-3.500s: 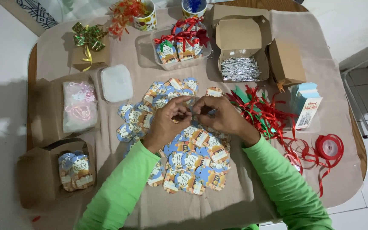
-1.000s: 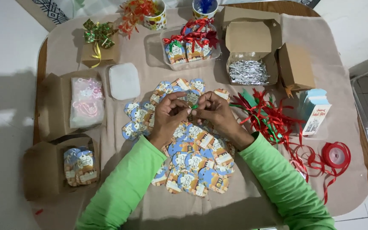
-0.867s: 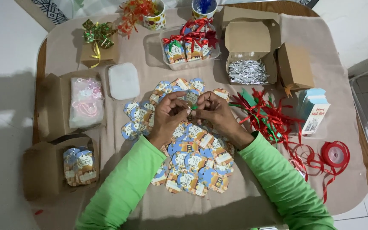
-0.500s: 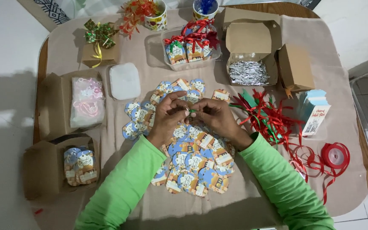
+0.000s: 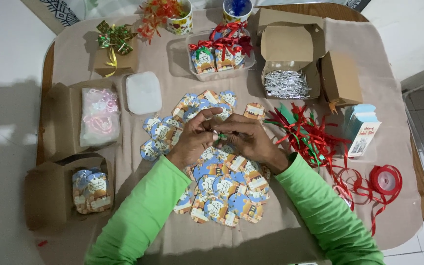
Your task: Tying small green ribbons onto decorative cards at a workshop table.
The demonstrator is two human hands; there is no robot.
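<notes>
A small green bit [image 5: 220, 135] is pinched between both fingertips, above a heap of glossy round paper tags [image 5: 222, 181]. Left hand [image 5: 196, 138] and right hand [image 5: 251, 140] close on it; curly red ribbon [image 5: 315, 140] lies nearby.

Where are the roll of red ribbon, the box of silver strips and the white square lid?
roll of red ribbon [image 5: 386, 179], head view, on the spool's flat face.
box of silver strips [image 5: 286, 47], head view, on the open flap.
white square lid [image 5: 144, 92], head view, on its top middle.
</notes>
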